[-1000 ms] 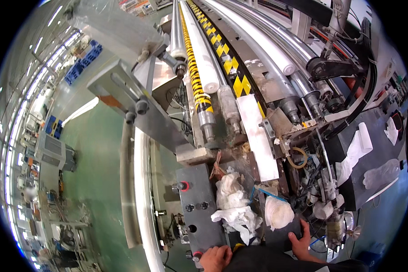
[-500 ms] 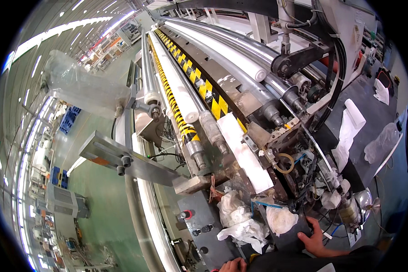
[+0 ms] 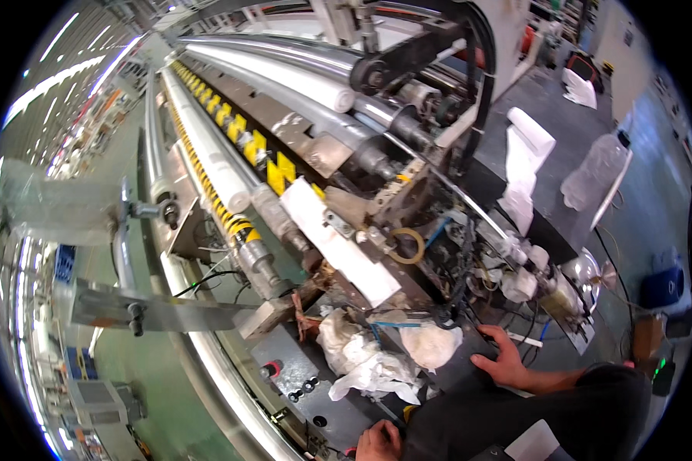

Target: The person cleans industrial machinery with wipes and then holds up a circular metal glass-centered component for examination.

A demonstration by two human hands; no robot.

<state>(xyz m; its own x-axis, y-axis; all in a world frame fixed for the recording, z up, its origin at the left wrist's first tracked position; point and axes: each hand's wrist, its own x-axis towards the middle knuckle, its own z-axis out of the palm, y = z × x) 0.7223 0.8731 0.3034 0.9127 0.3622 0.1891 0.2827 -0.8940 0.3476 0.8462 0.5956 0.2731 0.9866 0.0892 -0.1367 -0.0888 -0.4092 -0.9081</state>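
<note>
My right hand [image 3: 506,361] rests on a dark machine panel [image 3: 461,367] at the lower right, its thumb and forefinger spread apart with nothing visible between them. At the lower edge, my left hand [image 3: 379,442] is curled beside the grey control panel [image 3: 284,355]; whatever lies under its fingers is hidden. Between the hands are crumpled white rags [image 3: 373,369] and a round, flattened whitish bundle [image 3: 430,344]. A red-ringed button [image 3: 271,369] and several black knobs sit on the control panel.
Long rollers, including a white one [image 3: 207,173], run away to the far left beside yellow-black striped bars [image 3: 242,227]. A white strip [image 3: 342,242] lies across the frame. A metal arm [image 3: 161,309] juts left. At right are a paper roll [image 3: 528,146] and a clear plastic bottle [image 3: 596,170].
The view has swung right, so the machine appears further left and a blue container shows at right. Both hands stay at the same places on the machine.
</note>
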